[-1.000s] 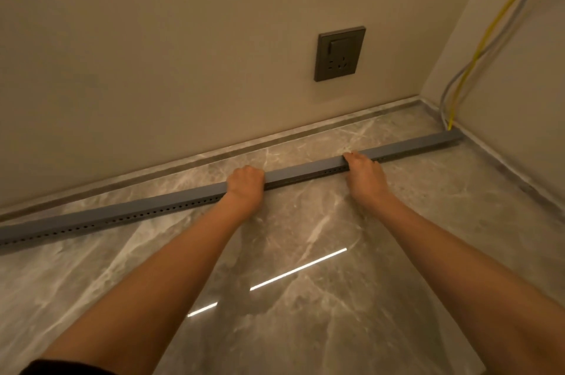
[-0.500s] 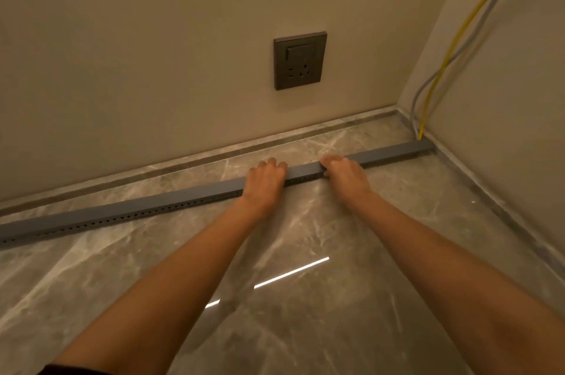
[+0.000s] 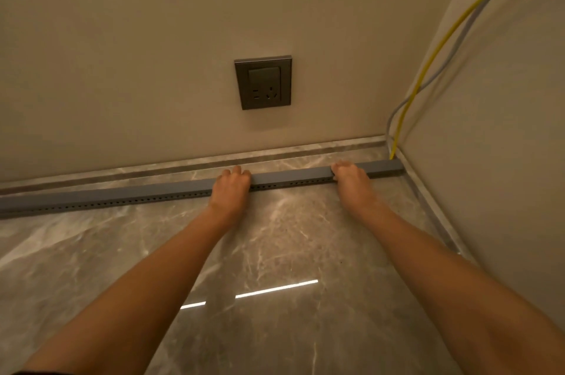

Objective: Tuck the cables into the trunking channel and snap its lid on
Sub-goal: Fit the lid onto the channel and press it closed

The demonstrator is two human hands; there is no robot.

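The marble floor (image 3: 275, 252) carries everything, and the trunking channel (image 3: 122, 196) lies flat on it, just off the back skirting and running almost along it. Its long axis goes from the floor's left edge to the right-hand corner, where its end butts near the side wall. Its lid looks already seated along the top, so I judge I am at the snapping-down step, working toward the corner. The yellow cable (image 3: 428, 69) and the grey cable (image 3: 458, 35) come down the right wall and go into that end. My left hand (image 3: 230, 189) lies palm-down on the channel, fingers together and curled over its far edge. My right hand (image 3: 351, 180) presses likewise nearer the corner. Next I need firm downward pressure along the last stretch, without pinching the cables at the mouth.
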